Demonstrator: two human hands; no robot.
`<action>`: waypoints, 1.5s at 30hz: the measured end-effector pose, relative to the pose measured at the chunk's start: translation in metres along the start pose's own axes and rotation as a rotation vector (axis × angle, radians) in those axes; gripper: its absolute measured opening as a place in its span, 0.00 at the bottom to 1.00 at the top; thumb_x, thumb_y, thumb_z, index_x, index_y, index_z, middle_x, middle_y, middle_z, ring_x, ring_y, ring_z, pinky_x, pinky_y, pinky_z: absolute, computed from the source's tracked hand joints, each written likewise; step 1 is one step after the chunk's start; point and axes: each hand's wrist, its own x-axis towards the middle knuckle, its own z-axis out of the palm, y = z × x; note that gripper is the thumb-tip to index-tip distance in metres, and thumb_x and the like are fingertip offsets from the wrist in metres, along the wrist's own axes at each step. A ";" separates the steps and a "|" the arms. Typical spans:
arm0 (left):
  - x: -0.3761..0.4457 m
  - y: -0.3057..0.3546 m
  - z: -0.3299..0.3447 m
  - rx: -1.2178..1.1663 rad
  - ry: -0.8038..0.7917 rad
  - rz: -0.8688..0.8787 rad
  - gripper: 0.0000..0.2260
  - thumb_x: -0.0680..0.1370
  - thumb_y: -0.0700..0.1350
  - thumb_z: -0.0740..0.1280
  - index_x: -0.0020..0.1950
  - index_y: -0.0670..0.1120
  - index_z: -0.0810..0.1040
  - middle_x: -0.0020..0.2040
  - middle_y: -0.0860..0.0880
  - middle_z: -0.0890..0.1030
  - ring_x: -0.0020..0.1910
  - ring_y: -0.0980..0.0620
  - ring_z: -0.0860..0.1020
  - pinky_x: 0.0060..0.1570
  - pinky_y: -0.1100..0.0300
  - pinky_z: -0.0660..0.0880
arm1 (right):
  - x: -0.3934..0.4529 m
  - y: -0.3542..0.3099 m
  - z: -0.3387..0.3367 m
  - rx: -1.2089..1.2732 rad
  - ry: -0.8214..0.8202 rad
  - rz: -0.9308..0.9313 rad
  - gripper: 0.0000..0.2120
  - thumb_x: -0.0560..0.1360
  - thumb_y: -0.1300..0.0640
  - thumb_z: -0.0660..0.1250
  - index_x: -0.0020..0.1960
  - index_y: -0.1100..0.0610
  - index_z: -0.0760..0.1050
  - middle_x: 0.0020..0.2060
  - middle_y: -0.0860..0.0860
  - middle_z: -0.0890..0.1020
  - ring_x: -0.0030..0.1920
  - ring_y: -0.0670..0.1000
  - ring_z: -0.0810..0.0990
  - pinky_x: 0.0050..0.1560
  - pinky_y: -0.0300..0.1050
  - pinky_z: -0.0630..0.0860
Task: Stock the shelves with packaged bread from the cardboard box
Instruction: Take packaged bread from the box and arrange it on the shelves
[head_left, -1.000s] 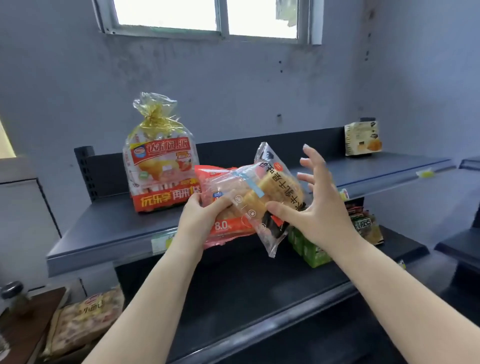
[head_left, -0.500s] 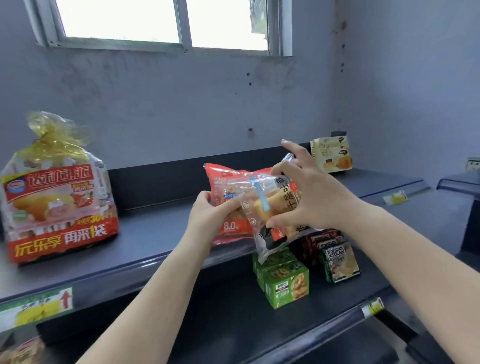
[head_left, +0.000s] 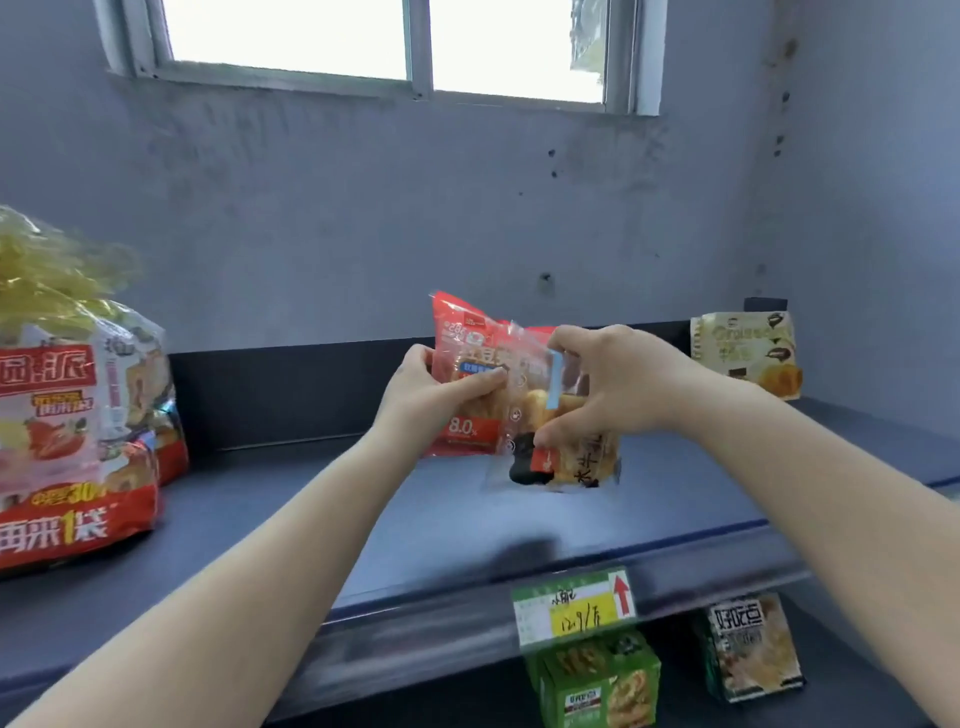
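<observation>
Bread packets (head_left: 524, 410) now over shelf (head_left: 467, 519), seemingly upright

Red bread pack (head_left: 467, 384) upright, clear bread pack (head_left: 566, 447) overlapping, over dark shelf (head_left: 441, 519)

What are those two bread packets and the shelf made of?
The red packet and clear packet look like thin glossy plastic film: they crinkle, and bread shows through the clear one. The shelf looks like painted metal, smooth matte dark blue, though that is a guess.

A red bread packet (head_left: 465, 395) with white lettering is seen beside a clear packet (head_left: 566, 441) marked black and orange. The shelf (head_left: 441, 519) is dark blue-grey; green boxes (head_left: 597, 680) are seen below.
</observation>
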 end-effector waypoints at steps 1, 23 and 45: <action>0.009 -0.003 0.001 -0.005 0.020 0.010 0.21 0.68 0.49 0.77 0.54 0.45 0.71 0.46 0.50 0.81 0.41 0.55 0.81 0.43 0.58 0.79 | 0.007 0.008 0.007 0.133 0.030 0.014 0.33 0.56 0.36 0.75 0.54 0.50 0.70 0.41 0.44 0.79 0.43 0.49 0.79 0.47 0.48 0.77; 0.115 -0.080 0.070 0.434 0.054 -0.132 0.29 0.76 0.51 0.68 0.69 0.42 0.57 0.56 0.52 0.73 0.56 0.52 0.74 0.53 0.62 0.68 | 0.114 0.187 0.111 0.954 0.238 0.493 0.34 0.66 0.43 0.75 0.60 0.60 0.65 0.54 0.52 0.76 0.55 0.53 0.77 0.54 0.51 0.77; 0.124 -0.079 0.054 0.573 0.114 -0.289 0.25 0.74 0.53 0.69 0.67 0.44 0.69 0.63 0.47 0.76 0.59 0.49 0.76 0.59 0.58 0.71 | 0.138 0.165 0.150 0.900 0.088 0.550 0.31 0.72 0.43 0.68 0.58 0.63 0.58 0.62 0.61 0.72 0.60 0.60 0.74 0.53 0.47 0.70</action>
